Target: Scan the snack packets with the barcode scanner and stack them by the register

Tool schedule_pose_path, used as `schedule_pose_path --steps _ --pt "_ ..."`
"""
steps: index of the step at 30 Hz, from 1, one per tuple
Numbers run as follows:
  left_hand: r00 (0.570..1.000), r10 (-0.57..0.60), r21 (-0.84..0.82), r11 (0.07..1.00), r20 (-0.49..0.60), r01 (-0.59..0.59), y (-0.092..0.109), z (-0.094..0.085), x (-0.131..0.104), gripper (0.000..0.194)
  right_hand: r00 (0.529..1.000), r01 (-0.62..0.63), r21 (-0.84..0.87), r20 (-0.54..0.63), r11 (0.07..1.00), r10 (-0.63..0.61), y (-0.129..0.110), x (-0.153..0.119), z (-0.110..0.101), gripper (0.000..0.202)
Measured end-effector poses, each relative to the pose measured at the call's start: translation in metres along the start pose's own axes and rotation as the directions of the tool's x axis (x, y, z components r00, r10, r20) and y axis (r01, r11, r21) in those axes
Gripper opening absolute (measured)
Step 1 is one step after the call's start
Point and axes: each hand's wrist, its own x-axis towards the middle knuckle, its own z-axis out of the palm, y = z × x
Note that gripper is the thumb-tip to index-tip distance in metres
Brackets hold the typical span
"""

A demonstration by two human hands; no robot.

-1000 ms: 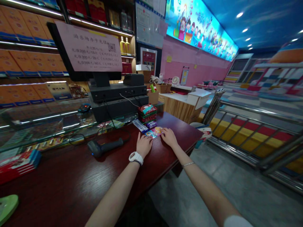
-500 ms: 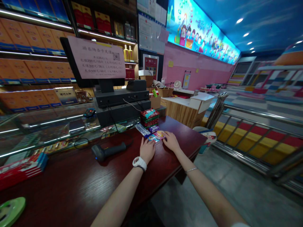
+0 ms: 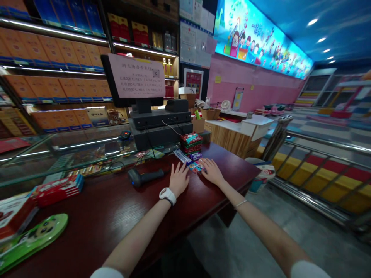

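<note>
My left hand, with a white watch on the wrist, is open with fingers spread above the dark red table. My right hand is open too, its fingers stretched over the right part of a colourful small packet. The packet lies flat between the hands, partly covered by the right one. Just beyond it are a purple packet and a blue-white packet. Behind these stands a stack of red and green packets. A black barcode scanner lies left of my left hand.
At the left are red boxes and a green panda-faced packet. A monitor with a pink paper sign stands on a black cash drawer at the back. Metal railing and a bin are to the right.
My left hand has lifted off the packet's left side and its fingers have spread. My right hand now reaches further over the packet. The view has turned left, showing more of the green packet.
</note>
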Motion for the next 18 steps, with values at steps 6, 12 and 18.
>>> schedule_pose_path --steps 6,12,18 --pt "0.997 -0.039 0.036 0.998 -0.060 0.041 -0.032 -0.046 -0.038 0.045 0.983 0.169 0.139 -0.098 0.976 -0.156 -0.062 0.016 -0.015 0.048" --pt "0.980 -0.182 0.080 0.979 -0.082 0.188 -0.068 -0.080 -0.094 0.048 0.949 0.310 0.306 -0.164 0.900 -0.270 -0.140 0.031 -0.026 0.049" --pt "0.919 -0.372 0.123 0.914 -0.129 0.388 -0.114 -0.108 -0.162 0.051 0.905 0.425 0.441 -0.184 0.790 -0.384 -0.221 0.041 -0.029 0.049"
